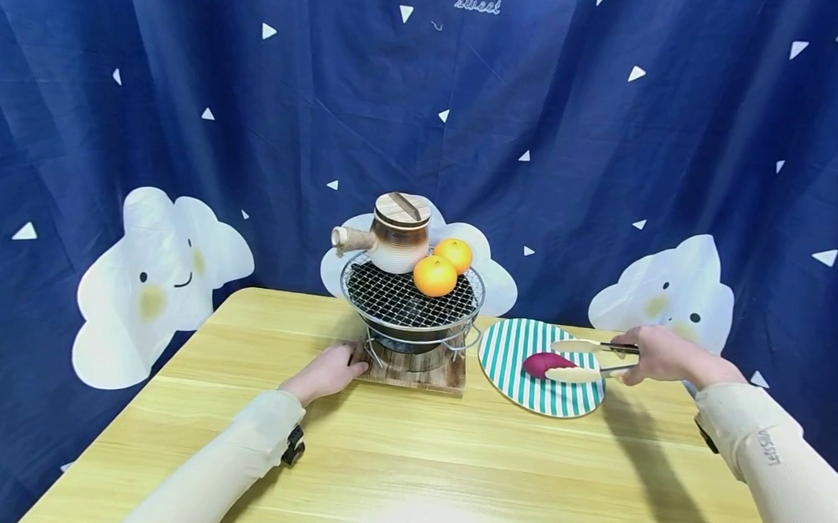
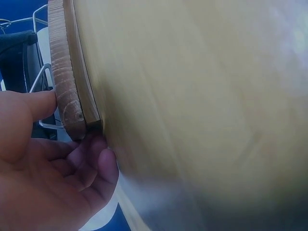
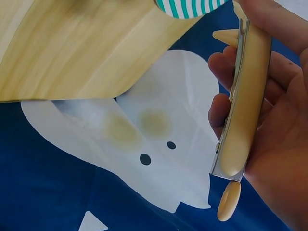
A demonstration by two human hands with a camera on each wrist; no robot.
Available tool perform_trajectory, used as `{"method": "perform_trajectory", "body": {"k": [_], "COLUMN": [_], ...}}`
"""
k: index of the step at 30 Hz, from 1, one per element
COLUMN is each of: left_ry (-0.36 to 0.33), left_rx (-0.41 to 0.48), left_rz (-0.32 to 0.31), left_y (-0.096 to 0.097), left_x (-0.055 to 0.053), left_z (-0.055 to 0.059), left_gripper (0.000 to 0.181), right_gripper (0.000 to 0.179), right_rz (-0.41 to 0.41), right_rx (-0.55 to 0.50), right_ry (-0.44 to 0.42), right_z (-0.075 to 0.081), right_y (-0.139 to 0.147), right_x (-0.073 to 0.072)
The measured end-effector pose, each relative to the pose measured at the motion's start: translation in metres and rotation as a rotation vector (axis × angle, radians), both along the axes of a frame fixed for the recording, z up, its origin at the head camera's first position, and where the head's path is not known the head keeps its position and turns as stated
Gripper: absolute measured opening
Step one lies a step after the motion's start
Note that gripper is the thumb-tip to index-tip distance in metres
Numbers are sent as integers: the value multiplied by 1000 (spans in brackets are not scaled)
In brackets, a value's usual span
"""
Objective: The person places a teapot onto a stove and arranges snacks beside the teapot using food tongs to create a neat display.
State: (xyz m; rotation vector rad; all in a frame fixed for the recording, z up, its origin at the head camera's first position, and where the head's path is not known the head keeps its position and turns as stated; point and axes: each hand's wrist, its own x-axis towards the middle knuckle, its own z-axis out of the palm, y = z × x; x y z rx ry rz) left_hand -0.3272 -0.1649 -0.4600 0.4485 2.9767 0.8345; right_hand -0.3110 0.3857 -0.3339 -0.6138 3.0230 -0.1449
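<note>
My left hand [image 1: 324, 371] grips the near left corner of the square wooden base [image 1: 413, 380] under a small round grill [image 1: 396, 296]. In the left wrist view the thumb lies on top of the base, with the fingers curled below its edge. At the right, my right hand [image 1: 659, 357] holds tongs [image 1: 576, 375] with cream tips and metal arms. Their handle end [image 3: 243, 110] lies in the palm in the right wrist view. The tips are spread at a magenta, oblong piece like a sweet potato [image 1: 541, 364], which lies on a green-and-white striped round board [image 1: 509, 369].
On the grill's black mesh stand a brown-and-white teapot [image 1: 394, 248] with a wooden lid and two oranges [image 1: 436, 276]. The light wooden table [image 1: 380, 457] ends at a blue curtain [image 1: 291, 128] printed with white clouds and triangles.
</note>
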Motion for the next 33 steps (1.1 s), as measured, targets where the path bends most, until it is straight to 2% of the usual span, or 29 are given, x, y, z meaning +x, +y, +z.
{"method": "perform_trajectory", "body": {"k": [10, 21, 33], "left_ry": [5, 14, 27], "left_rx": [-3, -5, -4], "left_rz": [0, 7, -1], "left_y": [0, 1, 1], "left_x": [0, 1, 1], "left_z": [2, 1, 1], "left_gripper": [16, 23, 23], "right_gripper": [58, 53, 52], "right_rz": [15, 3, 6], "right_rx": [-12, -7, -16], "right_ry": [-15, -31, -32], "right_z": [-4, -8, 1], "right_y": [-1, -3, -7], "right_x": [-2, -1, 4]}}
